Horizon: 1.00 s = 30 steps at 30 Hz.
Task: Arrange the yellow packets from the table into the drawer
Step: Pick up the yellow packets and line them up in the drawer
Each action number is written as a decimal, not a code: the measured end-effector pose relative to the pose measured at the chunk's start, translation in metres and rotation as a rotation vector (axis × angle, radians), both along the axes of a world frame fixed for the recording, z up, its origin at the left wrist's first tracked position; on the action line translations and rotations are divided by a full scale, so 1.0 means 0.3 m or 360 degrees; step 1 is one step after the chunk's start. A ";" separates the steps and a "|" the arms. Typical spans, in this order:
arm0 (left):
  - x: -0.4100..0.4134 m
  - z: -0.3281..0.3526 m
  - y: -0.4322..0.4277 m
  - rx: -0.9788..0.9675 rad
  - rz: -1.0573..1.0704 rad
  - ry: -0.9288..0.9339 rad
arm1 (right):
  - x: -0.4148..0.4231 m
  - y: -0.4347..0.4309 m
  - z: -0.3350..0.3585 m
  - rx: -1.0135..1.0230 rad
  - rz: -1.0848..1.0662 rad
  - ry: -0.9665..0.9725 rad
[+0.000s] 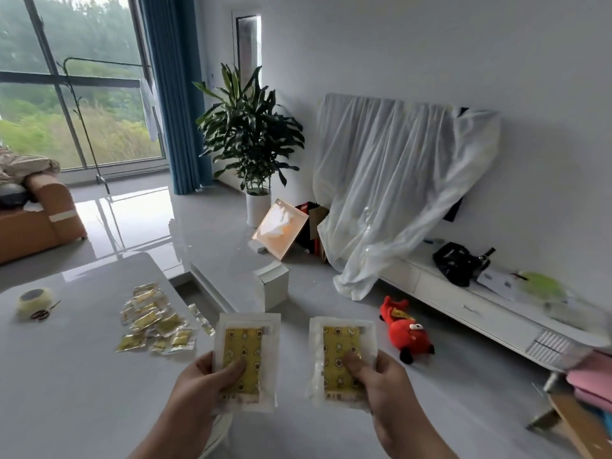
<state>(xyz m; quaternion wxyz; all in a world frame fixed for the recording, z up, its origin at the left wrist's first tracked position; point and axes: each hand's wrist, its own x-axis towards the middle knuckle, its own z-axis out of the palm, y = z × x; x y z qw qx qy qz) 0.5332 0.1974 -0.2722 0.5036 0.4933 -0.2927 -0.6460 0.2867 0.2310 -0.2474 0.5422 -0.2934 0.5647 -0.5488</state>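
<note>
My left hand (202,384) grips a large yellow packet (246,346) in a clear wrapper, held upright over the table's right edge. My right hand (381,385) grips a second large yellow packet (341,349) of the same kind, held over the floor. A pile of several small yellow packets (154,321) lies on the white table (66,376), left of my left hand. The open drawer (212,289) shows past the table's right edge, beyond the pile.
A tape roll (34,301) and small scissors (44,313) lie at the table's left. A red plush toy (405,327) lies on the floor. A low white TV cabinet (480,313) runs along the right wall, under a white sheet (390,193). A potted plant (251,140) stands behind.
</note>
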 end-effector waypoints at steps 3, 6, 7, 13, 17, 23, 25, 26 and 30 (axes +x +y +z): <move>-0.073 -0.002 -0.021 -0.0007 -0.0007 -0.0009 | -0.075 -0.018 -0.018 0.0016 -0.0025 -0.0012; -0.133 -0.005 -0.074 -0.0002 -0.0018 0.0004 | -0.135 -0.070 -0.042 0.0042 -0.0047 -0.0046; -0.150 -0.008 -0.101 0.0003 -0.0026 0.0004 | -0.151 -0.096 -0.050 0.0053 -0.0052 -0.0057; -0.203 -0.055 -0.350 0.0030 0.0002 -0.0035 | -0.206 -0.353 -0.115 0.0132 -0.0005 -0.0052; -0.197 -0.121 -0.577 0.0141 0.0067 -0.0037 | -0.215 -0.609 -0.148 0.0207 0.0073 0.0003; -0.156 -0.160 -0.920 0.0300 0.0094 0.0002 | -0.224 -0.984 -0.132 0.0274 0.0192 0.0070; -0.150 -0.162 -1.022 0.0283 0.0124 -0.0019 | -0.223 -1.096 -0.140 0.0265 0.0194 0.0075; -0.153 -0.155 -1.056 0.0269 0.0155 -0.0032 | -0.217 -1.135 -0.140 0.0273 0.0180 0.0077; -0.151 -0.129 -1.203 0.0233 0.0223 -0.0028 | -0.206 -1.306 -0.136 0.0274 0.0210 0.0050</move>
